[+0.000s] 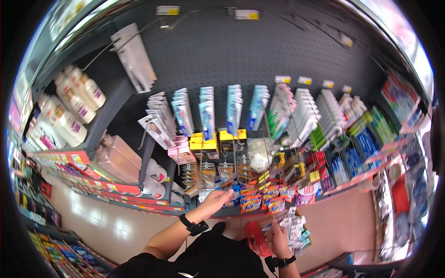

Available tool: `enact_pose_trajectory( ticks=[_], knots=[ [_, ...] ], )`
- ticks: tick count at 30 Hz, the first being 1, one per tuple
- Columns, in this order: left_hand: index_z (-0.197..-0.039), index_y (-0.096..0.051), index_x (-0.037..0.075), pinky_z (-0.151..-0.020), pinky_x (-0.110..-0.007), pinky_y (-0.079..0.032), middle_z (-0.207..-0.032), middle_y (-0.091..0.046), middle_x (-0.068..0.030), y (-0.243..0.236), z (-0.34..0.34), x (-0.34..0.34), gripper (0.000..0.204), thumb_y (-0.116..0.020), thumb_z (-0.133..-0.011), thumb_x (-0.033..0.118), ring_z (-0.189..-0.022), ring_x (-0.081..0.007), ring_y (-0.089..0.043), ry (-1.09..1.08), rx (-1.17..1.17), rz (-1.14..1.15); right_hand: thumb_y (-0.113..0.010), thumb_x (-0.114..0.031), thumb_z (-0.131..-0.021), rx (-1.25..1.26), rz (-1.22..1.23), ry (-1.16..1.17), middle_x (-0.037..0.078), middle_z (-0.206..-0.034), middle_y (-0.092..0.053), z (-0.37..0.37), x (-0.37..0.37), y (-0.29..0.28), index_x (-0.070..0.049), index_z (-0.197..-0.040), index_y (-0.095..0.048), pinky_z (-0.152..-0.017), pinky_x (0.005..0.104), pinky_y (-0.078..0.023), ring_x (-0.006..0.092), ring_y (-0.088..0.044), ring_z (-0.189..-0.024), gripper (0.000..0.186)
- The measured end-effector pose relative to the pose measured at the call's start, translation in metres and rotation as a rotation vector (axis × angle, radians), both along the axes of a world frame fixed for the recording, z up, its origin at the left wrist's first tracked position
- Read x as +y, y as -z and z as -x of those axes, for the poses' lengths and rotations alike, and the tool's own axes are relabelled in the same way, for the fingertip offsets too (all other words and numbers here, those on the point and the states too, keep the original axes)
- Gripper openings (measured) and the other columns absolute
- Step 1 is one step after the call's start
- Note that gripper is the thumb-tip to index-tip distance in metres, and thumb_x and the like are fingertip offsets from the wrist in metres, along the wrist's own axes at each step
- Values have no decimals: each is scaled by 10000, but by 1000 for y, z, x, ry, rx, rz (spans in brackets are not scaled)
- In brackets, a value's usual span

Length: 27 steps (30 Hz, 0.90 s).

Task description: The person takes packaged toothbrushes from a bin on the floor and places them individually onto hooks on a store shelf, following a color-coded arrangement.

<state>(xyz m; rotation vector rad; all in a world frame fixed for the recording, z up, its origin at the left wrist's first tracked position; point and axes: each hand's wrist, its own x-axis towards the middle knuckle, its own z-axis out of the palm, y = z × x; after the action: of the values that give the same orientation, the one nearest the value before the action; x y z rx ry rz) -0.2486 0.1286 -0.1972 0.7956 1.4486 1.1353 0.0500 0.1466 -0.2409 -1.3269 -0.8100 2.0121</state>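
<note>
Low in view, the left hand is pointing up and rightward near shiny, pillow-shaped orange pouches; I cannot tell whether its grip is holding anything. Rightward, a smooth red object is showing beside the right hand. That grip is curling nearly closed, its contents unclear. Just right of it, flat white packets are bunching together, their long axes running mostly away from the person.

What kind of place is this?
It looks like a shop, probably a supermarket aisle: rows of packets hang on hooks, white bottles stand together at the left, and small tags, probably for prices, run along the top.
</note>
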Motion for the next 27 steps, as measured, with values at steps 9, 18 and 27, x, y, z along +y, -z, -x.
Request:
enact_pose_trajectory(
  ticks=[9,18,27],
  knots=[
    [-573,-439,137,-471,-275,-176,-544,-347,86,-71,105,-45,574,-516,-1091,371,-498,-43,-247,-303,-197,-408,-526,-301,-1087,-160,-736,-296,-44,-540,-439,115,56,-125,-66,-565,-455,-472,290,-259,50,-361,-511,578],
    [-590,-386,121,-464,-272,-222,-536,-346,52,-165,176,-62,571,-468,-1111,340,-476,-66,-278,-472,-253,-806,-574,-298,-1073,-203,-1320,-541,-27,-555,-432,297,71,-254,-25,-630,-501,-493,300,-337,54,-387,-557,526],
    [-1329,-509,26,-1056,-321,-396,-1251,-575,-103,-206,220,-11,314,-544,-1056,177,-1212,-170,-527,-651,21,-976,-698,-402,-960,-200,-1384,-577,156,-1190,-648,448,115,-314,24,-1286,-548,-850,319,-511,193,-623,-1004,557]
  ],
)
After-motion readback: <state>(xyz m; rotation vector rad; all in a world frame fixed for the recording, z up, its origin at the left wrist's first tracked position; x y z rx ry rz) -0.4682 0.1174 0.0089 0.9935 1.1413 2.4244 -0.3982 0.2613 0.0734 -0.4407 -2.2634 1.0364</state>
